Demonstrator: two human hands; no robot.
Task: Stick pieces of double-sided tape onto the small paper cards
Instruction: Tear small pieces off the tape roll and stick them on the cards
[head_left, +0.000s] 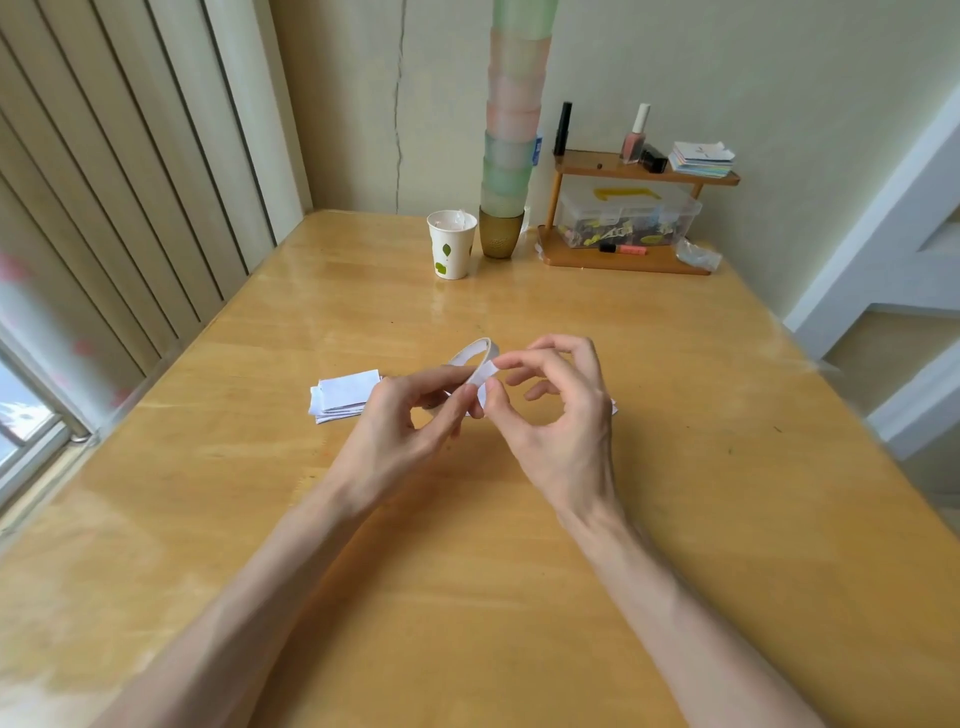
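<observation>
Left hand (410, 415) gripping a white tape roll (474, 358) above the wooden table (467, 571); right hand (558, 410) pinching its loose end. Stack of small paper cards (345, 395) just left, flat on the tabletop.

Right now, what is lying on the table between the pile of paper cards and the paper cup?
Nothing: in the head view, only bare wooden table separates the paper cards from the paper cup.
</observation>
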